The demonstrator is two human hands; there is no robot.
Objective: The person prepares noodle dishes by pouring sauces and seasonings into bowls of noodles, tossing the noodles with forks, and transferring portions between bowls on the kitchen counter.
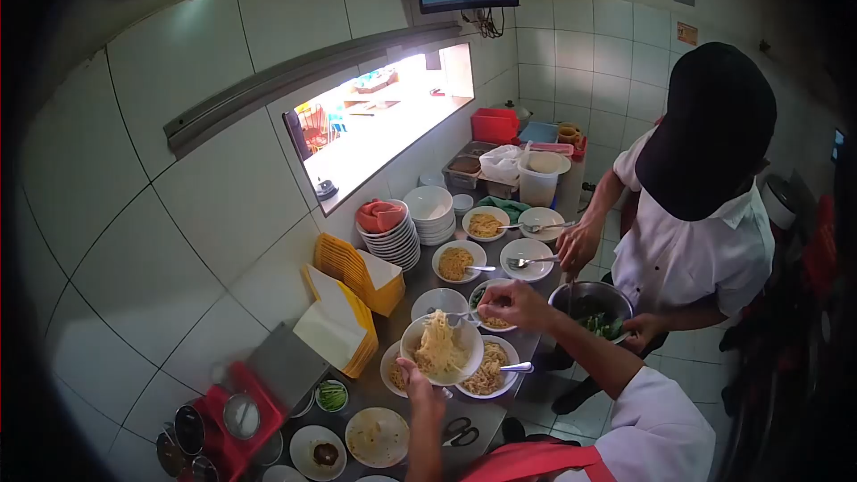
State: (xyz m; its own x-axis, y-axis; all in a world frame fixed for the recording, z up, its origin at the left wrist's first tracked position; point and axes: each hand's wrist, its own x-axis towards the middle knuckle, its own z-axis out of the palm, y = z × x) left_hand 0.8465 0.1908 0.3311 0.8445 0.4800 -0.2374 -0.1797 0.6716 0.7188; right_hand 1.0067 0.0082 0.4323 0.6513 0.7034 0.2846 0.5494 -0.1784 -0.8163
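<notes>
My left hand (425,387) grips a white bowl (470,350) by its near rim, tilted above the counter. Pinched in my right hand (520,305) is a metal fork (461,314), its prongs hidden by noodles (439,344) that hang from it into the bowl. Beneath and beside this bowl, a plate of noodles (486,373) carries a utensil with a pale handle (518,367). Another noodle bowl (392,369) is partly covered on the left. Under my right hand, a bowl with noodles and greens (482,293) is partly hidden.
A co-worker in a black cap (719,125) holds a metal mixing bowl (612,289) of greens at the right. Farther back are noodle plates (454,263), stacked bowls (393,236) and yellow napkin holders (357,272). Scissors (461,431) and a used plate (377,437) lie near me.
</notes>
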